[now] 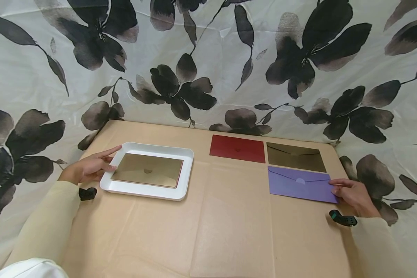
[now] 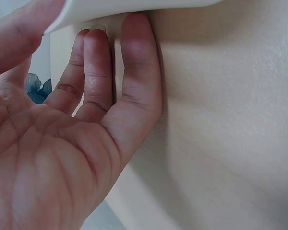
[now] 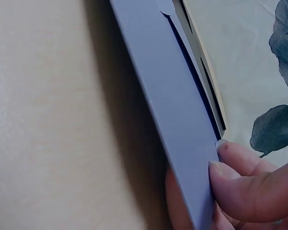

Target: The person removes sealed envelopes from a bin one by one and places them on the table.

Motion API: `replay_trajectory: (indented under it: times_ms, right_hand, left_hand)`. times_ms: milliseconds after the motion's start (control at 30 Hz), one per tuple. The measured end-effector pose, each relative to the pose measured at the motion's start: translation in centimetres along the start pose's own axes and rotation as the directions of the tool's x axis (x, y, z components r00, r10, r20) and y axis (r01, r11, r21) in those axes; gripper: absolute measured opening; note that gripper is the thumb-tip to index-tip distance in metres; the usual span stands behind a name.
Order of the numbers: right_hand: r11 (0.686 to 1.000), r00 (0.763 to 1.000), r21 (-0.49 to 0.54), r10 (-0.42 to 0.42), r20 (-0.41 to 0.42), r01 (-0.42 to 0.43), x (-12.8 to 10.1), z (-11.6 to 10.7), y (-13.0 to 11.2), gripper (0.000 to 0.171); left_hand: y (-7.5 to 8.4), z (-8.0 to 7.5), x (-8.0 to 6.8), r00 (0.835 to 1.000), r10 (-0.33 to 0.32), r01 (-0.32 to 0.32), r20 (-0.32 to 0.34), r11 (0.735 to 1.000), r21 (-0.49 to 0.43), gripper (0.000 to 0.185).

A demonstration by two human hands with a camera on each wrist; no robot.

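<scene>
At the left, a white tray (image 1: 149,193) has its left rim held by my left hand (image 1: 90,166). The left wrist view shows the thumb at the rim and several curled fingers (image 2: 141,62) beneath it. Inside the tray lies a gold envelope (image 1: 160,164), with a thin reddish edge along its right and lower sides. My right hand (image 1: 354,195) pinches the right end of a purple envelope (image 1: 299,187). In the right wrist view, that purple envelope (image 3: 158,96) is raised at this end, its shadow falling on the table.
Behind the purple envelope lies a second gold envelope (image 1: 295,158), beside a red envelope (image 1: 237,150). A tan covering (image 1: 229,231) spreads over the table. White cloth with dark flowers (image 1: 208,50) hangs behind. Each wrist wears a small black device (image 1: 342,219).
</scene>
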State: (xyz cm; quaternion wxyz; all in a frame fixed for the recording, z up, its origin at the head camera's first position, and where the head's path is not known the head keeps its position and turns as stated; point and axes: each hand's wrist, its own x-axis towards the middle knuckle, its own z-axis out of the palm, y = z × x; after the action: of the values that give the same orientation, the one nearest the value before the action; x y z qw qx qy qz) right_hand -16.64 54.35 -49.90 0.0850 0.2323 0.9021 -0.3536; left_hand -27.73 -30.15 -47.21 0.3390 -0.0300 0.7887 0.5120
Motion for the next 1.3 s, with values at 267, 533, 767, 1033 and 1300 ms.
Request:
replay_trajectory:
  times_ms: [267, 533, 767, 1033, 1300]
  right_hand:
    - [1.000, 1.000, 0.016, 0.009, 0.007, -0.010, 0.1, 0.3, -0.2, 0.043]
    - [1.000, 1.000, 0.005, -0.022, 0.007, 0.022, -0.1, 0.4, -0.6, 0.044]
    - [0.999, 1.000, 0.035, 0.007, -0.002, -0.006, -0.2, 0.8, -0.9, 0.043]
    - [0.999, 0.996, -0.011, -0.044, -0.074, 0.043, -0.3, 1.4, -1.3, 0.038]
    - [0.990, 0.987, -0.120, -0.093, -0.135, 0.077, -0.5, 1.5, -1.9, 0.035]
  left_hand:
    - [0.0, 0.0, 0.0, 1.000, -0.006, 0.006, -0.011, 1.000, 0.013, 0.096]
    - [0.0, -0.1, -0.1, 1.000, -0.006, 0.007, -0.011, 1.000, 0.018, 0.097]
    - [0.0, 0.1, -0.1, 1.000, -0.008, 0.008, -0.012, 1.000, 0.023, 0.096]
    - [-0.2, 0.1, -0.1, 1.000, -0.005, 0.005, -0.016, 1.000, 0.022, 0.095]
    - [-0.3, -0.1, 0.0, 1.000, 0.007, -0.007, -0.006, 1.000, 0.003, 0.096]
